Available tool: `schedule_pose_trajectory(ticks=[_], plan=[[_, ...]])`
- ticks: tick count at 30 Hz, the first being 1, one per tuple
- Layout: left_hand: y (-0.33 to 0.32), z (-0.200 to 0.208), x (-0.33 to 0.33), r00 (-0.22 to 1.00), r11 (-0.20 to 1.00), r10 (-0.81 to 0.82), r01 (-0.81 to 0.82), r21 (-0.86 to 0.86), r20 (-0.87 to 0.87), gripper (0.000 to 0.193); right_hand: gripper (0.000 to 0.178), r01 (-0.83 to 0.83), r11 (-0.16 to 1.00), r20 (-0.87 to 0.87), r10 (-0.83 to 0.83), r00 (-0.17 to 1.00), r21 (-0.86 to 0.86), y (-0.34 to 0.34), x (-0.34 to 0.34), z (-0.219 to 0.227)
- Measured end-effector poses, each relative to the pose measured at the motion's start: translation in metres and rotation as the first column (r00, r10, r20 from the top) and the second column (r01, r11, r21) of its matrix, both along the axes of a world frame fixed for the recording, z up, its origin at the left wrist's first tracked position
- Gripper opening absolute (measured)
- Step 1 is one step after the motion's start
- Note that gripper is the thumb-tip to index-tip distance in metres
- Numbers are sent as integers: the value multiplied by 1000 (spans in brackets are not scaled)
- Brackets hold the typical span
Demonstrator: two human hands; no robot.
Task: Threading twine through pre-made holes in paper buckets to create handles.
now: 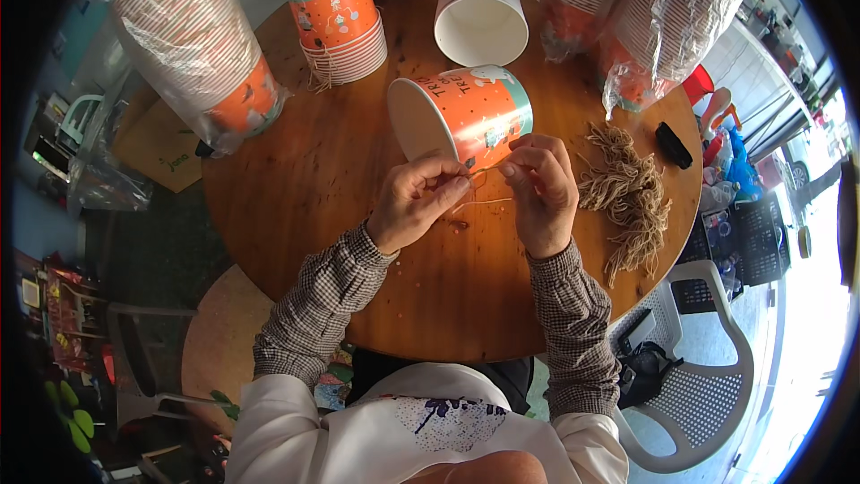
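Note:
Both hands are at the middle of the wooden table, pinching a thin tan string close to each other. My left hand [417, 202] has thumb and forefinger pressed together on it, and so does my right hand [545, 193]. A loose tail of the string [488, 202] hangs below the fingers over the wood. Just beyond them an orange paper tub [488, 121] with a teal band lies on its side, its open white mouth facing left. The fingers partly cover its near side, so whether they touch it I cannot tell. Beside my right hand lies a bundle of tan strings [632, 193].
A stack of upside-down orange tubs [336, 27] and white tubs [481, 22] lying sideways stand behind. Plastic-wrapped tub stacks rise at far left [193, 31] and far right [667, 13]. A small black object [674, 145] sits near the round table's [296, 206] right edge, above a grey chair [708, 385].

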State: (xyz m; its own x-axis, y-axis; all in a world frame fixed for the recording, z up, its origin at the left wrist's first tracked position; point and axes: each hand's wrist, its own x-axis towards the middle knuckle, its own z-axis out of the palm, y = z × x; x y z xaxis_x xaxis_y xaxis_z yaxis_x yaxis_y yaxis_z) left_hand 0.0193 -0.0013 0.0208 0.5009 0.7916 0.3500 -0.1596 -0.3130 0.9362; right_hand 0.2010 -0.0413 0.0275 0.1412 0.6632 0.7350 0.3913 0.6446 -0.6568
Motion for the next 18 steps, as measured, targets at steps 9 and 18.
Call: schedule_pose_trajectory(ticks=[9,18], plan=[[0,-2,0,994,993,107,-106,53,-11,12,8,15,996,-74,-21,997,-83,-10,-7,5],[10,-7,-2,960,927,268,-235,292,-79,10,9,28,999,-55,-29,998,-18,-8,4,11]])
